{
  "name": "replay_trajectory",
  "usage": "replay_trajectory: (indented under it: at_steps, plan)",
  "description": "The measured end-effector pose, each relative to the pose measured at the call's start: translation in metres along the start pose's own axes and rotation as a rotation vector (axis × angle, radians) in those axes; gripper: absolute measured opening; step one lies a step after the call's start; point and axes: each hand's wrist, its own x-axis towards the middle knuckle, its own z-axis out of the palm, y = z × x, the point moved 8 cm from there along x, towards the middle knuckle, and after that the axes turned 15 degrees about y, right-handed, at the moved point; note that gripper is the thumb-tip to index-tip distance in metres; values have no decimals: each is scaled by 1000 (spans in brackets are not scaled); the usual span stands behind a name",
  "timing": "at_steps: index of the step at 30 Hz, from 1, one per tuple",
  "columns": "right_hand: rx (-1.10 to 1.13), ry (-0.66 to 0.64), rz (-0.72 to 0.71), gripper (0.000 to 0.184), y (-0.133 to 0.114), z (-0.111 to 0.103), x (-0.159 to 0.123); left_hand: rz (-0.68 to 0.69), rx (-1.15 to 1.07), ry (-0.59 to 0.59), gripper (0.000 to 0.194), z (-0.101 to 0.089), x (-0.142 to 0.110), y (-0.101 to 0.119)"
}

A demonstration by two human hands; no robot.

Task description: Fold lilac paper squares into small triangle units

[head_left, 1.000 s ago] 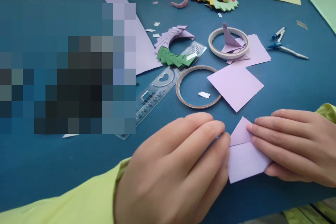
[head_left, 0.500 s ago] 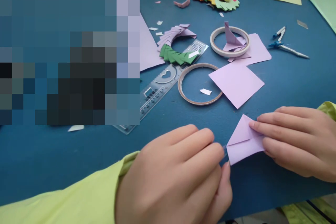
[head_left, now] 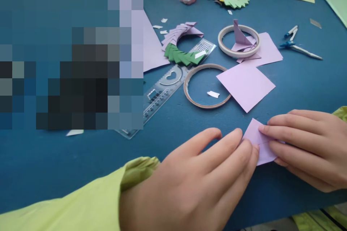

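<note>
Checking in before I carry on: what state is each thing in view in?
Folded purple paper: partly folded, between both hands
Left hand: fingertips on the paper
Right hand: holding the paper's right side
Purple square: flat, no fold visible
Purple-green folded chain: curved, ring not closed
Near tape ring: lying down, thin
Clear ruler: lying down, partly covered
Compass: lying down, legs spread

Folded lilac paper (head_left: pixel 254 133) partly behind hands (head_left: pixel 200 184)

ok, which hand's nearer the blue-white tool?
Right hand: it's below the blue-white tool in view. Left hand is farther, down and left of it.
</note>
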Motion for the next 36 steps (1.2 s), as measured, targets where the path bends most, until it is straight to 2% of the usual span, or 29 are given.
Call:
replay_trajectory:
  at_steps: [2,4,8,10,12,15,20,25,31,36]
  plan:
    - [24,1,35,21,4,0,0,-52,-21,-1,31,1,1,-2]
    - [29,-3,41,28,6,0,-2,-161,-67,3,25,2,3,-7]
    - [14,-18,17,31,4,0,-7,-364,-144,66,21,0,4,-19]
    - [-7,-26,35,34,4,-1,-8,-341,-96,112,16,-5,4,-19]
    - [-41,-37,45,36,4,-1,-7,-252,5,124,11,-9,4,-17]
    - [-75,-48,31,37,2,1,-6,-136,109,93,13,-9,1,-13]
    - [-55,-20,48,32,3,2,-7,-182,117,50,10,-3,0,-18]
    - [0,25,96,23,4,2,-9,-205,73,39,23,-5,-2,-15]
    - [37,2,139,29,3,3,-11,-204,43,23,19,-5,-1,-16]
    - [57,8,172,34,13,3,-10,-214,5,44,20,-2,1,-21]
